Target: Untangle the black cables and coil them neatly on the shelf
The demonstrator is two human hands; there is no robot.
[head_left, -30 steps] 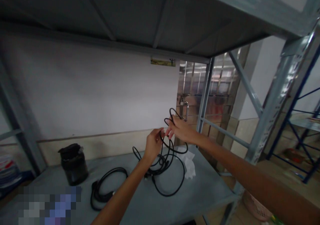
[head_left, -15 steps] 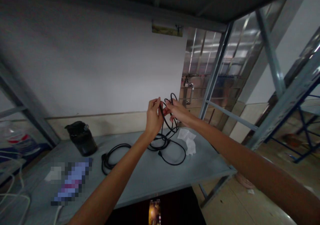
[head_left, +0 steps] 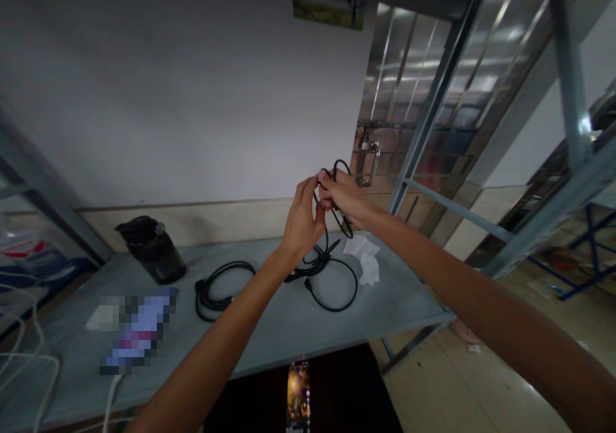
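A thin black cable (head_left: pixel 332 272) hangs in loops from both of my hands down to the grey metal shelf (head_left: pixel 298 330). My right hand (head_left: pixel 339 195) is closed around small coils of the cable at chest height. My left hand (head_left: pixel 303 218) sits right beside it, fingers curled against the same coils. The cable's free end trails in a loop on the shelf below the hands. A second, thicker black cord (head_left: pixel 219 292) lies coiled on the shelf to the left.
A black jar (head_left: pixel 151 250) stands at the back left of the shelf. White crumpled paper (head_left: pixel 366 260) lies near the right edge. White wires (head_left: pixel 29 362) hang at the far left. A dark screen (head_left: pixel 301 394) glows below the shelf's front edge. Metal rack posts (head_left: pixel 433 109) rise on the right.
Both hands have drawn closer together and gathered more of the cable into small coils. Less cable now lies on the shelf. The view has tilted downward.
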